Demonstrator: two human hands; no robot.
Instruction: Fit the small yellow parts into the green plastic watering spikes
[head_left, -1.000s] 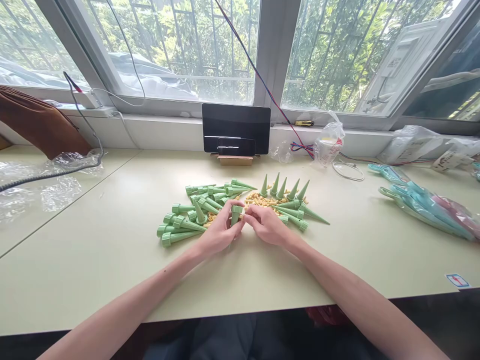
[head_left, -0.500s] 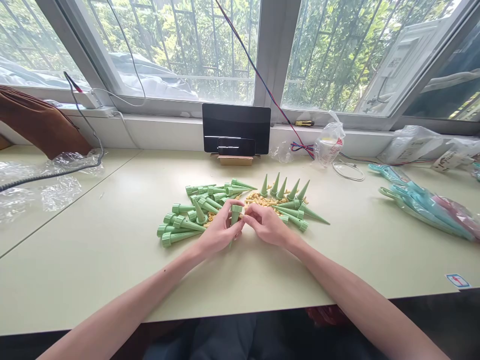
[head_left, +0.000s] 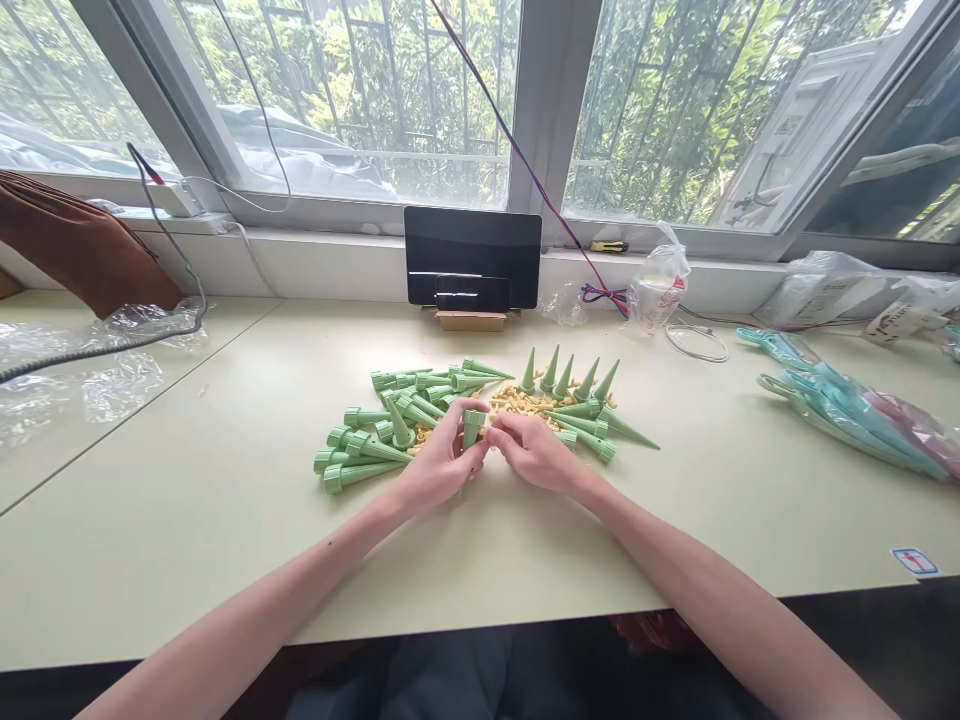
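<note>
My left hand (head_left: 442, 463) is closed round a green plastic watering spike (head_left: 473, 425), its ribbed cap end up and its tip pointing down. Fingers of my right hand (head_left: 534, 452) pinch a small yellow valve (head_left: 484, 434) against the spike's side; most of that piece is hidden. Several more green spikes (head_left: 364, 447) lie in a heap to the left, and a few lie at the right. A row of spikes (head_left: 556, 372) stands points up behind my right hand. Loose yellow valves (head_left: 517, 399) are piled between the two groups.
A tablet (head_left: 472, 245) with a phone (head_left: 474, 294) before it leans by the window. Plastic-wrapped turquoise items (head_left: 855, 415) lie at the right, near a coiled white cable (head_left: 697, 342). A dark cable (head_left: 112, 345) crosses clear wrapping on the left.
Both hands stay almost in place. The right fingertips have shifted very slightly at the side of the spike; nothing else has moved.
</note>
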